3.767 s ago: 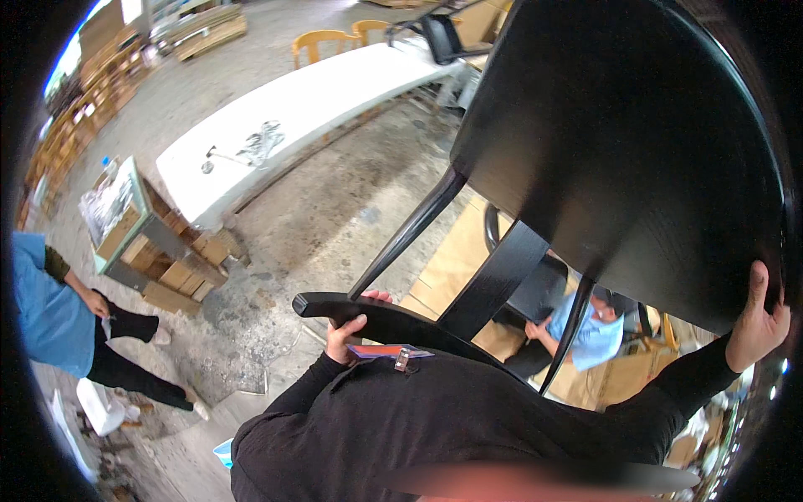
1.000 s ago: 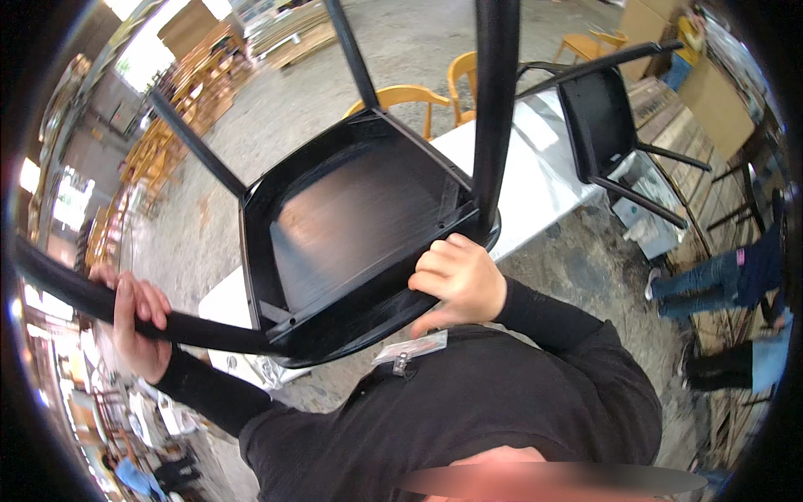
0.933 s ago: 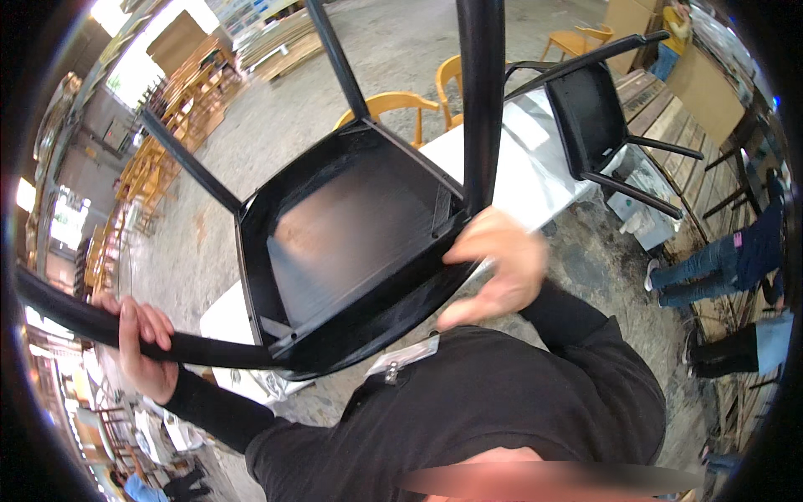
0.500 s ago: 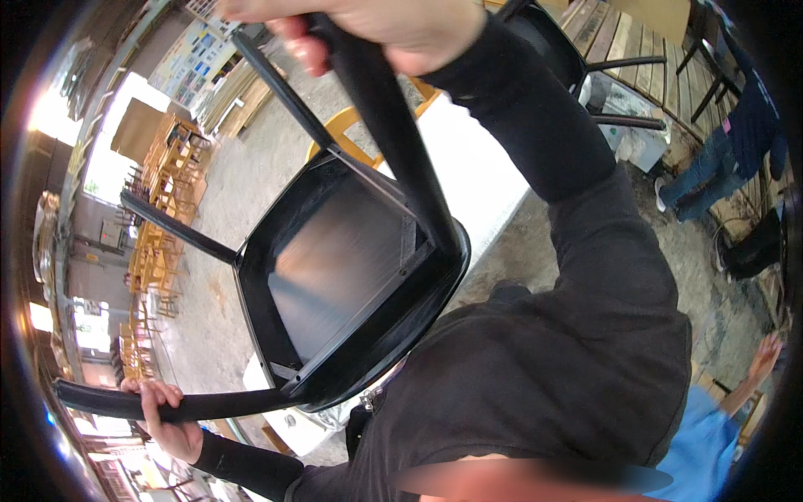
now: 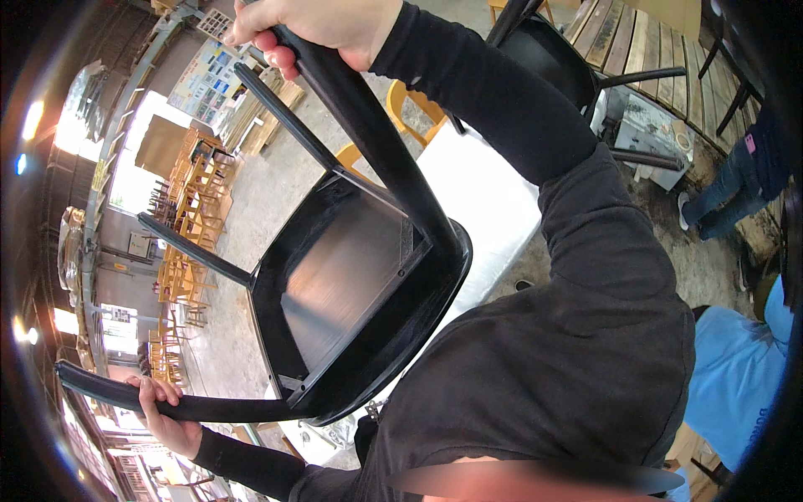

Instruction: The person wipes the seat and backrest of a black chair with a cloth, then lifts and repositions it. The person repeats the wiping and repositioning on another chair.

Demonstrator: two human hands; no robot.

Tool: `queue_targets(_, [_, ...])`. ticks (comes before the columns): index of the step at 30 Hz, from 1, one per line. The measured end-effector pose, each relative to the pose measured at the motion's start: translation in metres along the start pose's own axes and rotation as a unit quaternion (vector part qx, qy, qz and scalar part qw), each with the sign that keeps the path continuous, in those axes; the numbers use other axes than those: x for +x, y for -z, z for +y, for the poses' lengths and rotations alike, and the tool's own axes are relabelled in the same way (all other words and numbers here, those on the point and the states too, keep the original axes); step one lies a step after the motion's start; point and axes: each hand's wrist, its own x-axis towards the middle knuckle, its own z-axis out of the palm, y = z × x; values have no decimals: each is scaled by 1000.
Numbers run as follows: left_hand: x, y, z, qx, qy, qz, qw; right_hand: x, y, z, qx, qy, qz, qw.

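Note:
A black chair (image 5: 343, 284) is held up in front of me, tilted, its underside facing me and its legs sticking out. My left hand (image 5: 167, 414) is closed around one leg at the lower left, a little short of its end. At the top of the view, my right hand (image 5: 326, 25) wraps around the end of another, thicker-looking leg. The two other legs point toward the upper left, and neither hand touches them. A brownish, shiny panel fills the middle of the seat's underside.
Behind the chair stands a white-covered table (image 5: 498, 213). A second black chair (image 5: 552, 63) sits at the upper right, near a slatted wooden platform (image 5: 636, 42). One person in jeans (image 5: 728, 188) and another in a blue shirt (image 5: 732, 376) are at the right. Wooden chairs (image 5: 188, 259) line the left.
The chair stays in both hands, with little change in its tilt. The background has shifted somewhat in view. At the right, the person in blue shows larger and higher up.

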Motion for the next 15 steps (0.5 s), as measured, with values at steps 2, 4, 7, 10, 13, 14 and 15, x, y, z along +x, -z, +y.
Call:
queue_targets(2, [2,-24,-6,-13,-3,-5,1000,14,24,-11,-16,12,-25,999])
queue_targets(4, [7,-47,-16,-33,11,28,999,23,47,-20,-21,14,-35,999])
queue_targets(7, [10,-85,-43,-47,-2,26,999,28,78,-26,-29,37,-39,998])
queue_targets(10, [-2,-130,-76,-30,-27,61,997,16,110,-19,-77,89,-33,992])
queue_targets(13, [-36,-173,-112,-29,-64,58,996,-15,141,-9,-104,101,-9,989])
queue_targets(14, [-53,-183,-120,-25,-78,86,993,-32,150,-8,-140,80,2,987])
queue_targets(15, [-70,-191,-128,-19,-103,81,991,-52,158,-9,-151,73,-7,986])
